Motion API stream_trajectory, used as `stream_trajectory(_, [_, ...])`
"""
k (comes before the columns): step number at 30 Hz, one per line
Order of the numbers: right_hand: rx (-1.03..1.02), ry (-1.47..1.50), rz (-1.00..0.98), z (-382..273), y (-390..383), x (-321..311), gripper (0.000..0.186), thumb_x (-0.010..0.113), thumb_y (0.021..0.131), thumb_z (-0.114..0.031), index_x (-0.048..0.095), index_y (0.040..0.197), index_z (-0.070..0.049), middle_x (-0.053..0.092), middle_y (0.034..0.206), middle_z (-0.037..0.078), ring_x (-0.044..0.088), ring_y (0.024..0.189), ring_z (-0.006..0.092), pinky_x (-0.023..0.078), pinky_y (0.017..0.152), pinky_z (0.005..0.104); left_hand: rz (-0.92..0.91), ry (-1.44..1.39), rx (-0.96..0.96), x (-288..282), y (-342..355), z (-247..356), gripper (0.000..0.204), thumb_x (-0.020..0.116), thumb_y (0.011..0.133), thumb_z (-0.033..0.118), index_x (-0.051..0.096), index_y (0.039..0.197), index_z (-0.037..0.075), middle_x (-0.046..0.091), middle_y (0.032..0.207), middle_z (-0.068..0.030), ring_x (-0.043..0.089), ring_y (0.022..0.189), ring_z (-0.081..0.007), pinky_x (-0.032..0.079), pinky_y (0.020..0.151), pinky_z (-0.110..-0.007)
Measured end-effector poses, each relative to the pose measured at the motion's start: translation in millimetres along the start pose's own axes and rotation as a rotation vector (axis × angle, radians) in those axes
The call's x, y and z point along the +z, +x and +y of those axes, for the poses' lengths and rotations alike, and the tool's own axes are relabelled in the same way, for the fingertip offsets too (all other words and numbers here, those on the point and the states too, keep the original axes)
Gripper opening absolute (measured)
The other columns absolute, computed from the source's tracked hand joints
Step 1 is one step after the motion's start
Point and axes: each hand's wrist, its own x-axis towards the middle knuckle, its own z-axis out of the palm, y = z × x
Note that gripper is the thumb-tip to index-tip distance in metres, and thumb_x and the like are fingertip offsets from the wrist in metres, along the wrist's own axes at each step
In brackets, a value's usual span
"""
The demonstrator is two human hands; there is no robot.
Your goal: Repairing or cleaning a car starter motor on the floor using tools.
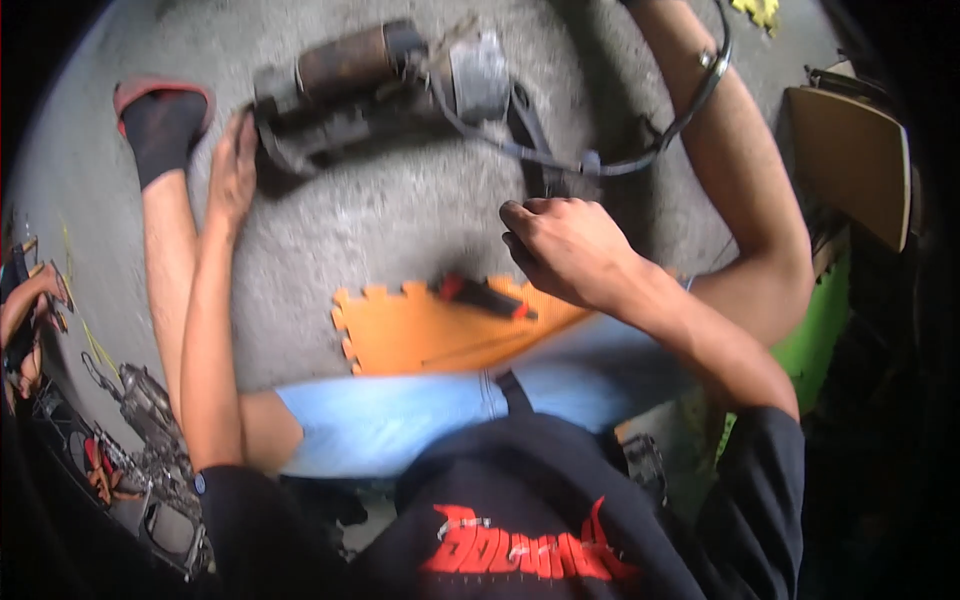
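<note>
A grimy metal assembly [345,60] with a rusty cylinder, a grey housing and a black cable [505,148] lies on the concrete floor. My left hand [234,170] is at its left end, fingers fairly straight against or beside the dark metal. My right hand [565,245] is curled closed below the cable, near a dark bar-like part [532,135]; I cannot make out what, if anything, is inside it. Beneath that hand, a blurred tool [490,298] with a dark handle and red ends rests on an orange foam mat [385,330].
My outstretched legs [755,220] flank the assembly. At right are a tan board [845,160] and a green mat [826,300]. Cluttered machine parts [160,430] lie at lower left. Another person's limbs [30,305] show at the left edge. A yellow foam piece [755,12] lies at top right.
</note>
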Motion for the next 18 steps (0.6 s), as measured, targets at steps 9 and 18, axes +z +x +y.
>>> stream_trajectory(9, [-0.087, -0.108, -0.245, -23, -7, 102, 0.051, 0.070, 0.086, -0.031, 0.054, 0.117, 0.006, 0.069, 0.097, 0.020, 0.072, 0.081, 0.0347, 0.059, 0.066, 0.0442, 0.105, -0.030, 0.025, 4, 4, 0, 0.061, 0.042, 0.107, 0.045, 0.053, 0.129, -0.010, 0.060, 0.127, -0.0264, 0.056, 0.121, -0.0360, 0.039, 0.106, -0.036])
stream_trajectory(18, [-0.147, 0.307, -0.102, -2, -6, 59, 0.035, 0.067, 0.079, -0.028, 0.064, 0.099, 0.000, 0.065, 0.097, 0.022, 0.066, 0.082, 0.0432, 0.055, 0.075, 0.0497, 0.383, -0.083, 0.260, -26, 7, 69, 0.048, 0.069, 0.092, 0.031, 0.057, 0.127, 0.001, 0.059, 0.125, -0.0160, 0.056, 0.121, -0.0301, 0.045, 0.104, -0.040])
